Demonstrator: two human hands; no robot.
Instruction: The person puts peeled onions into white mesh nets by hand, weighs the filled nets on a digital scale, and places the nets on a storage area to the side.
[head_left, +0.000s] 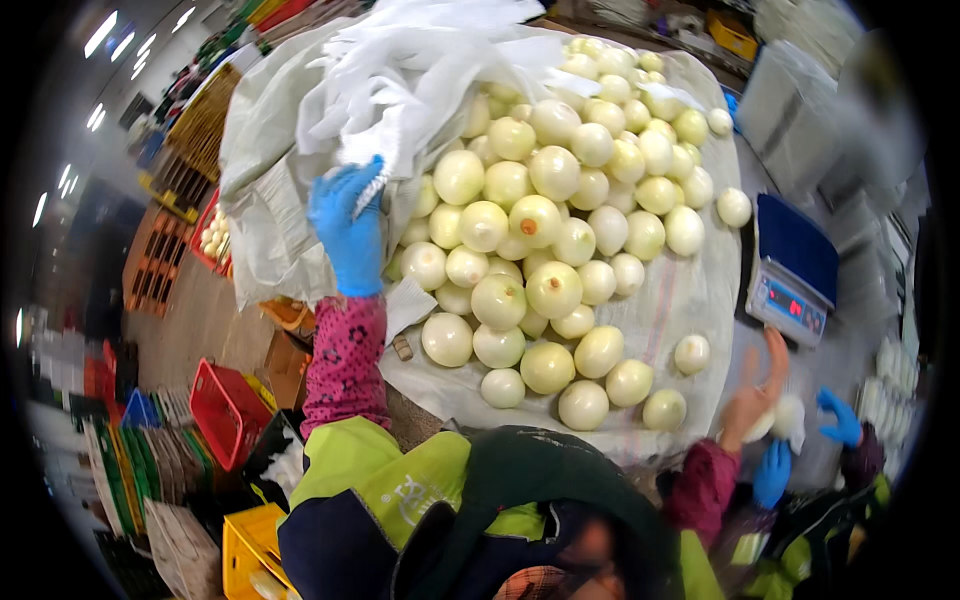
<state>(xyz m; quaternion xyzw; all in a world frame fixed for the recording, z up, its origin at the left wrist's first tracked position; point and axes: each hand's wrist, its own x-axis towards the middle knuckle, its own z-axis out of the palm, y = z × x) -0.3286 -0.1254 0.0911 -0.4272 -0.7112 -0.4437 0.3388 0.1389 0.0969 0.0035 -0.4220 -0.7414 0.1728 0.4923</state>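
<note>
My left hand (349, 225), in a blue glove, grips the edge of a white mesh net (373, 191) at the upper left. More white netting (420, 67) lies beyond it. Beside this hand spreads a large pile of peeled onions (555, 172) on a pale woven sack sheet (675, 300). My right hand (757, 394) is bare and blurred, its fingers apart. It is just below a digital scale (795, 262) with a blue pan. An onion (759, 426) shows beside its wrist; I see nothing held in the fingers.
At the lower right a co-worker's blue-gloved hands (840, 416) are near a white-wrapped onion (787, 416). A red crate (225, 412) and a yellow crate (251, 547) stand at the lower left. Clear plastic bags (795, 112) lie at the upper right.
</note>
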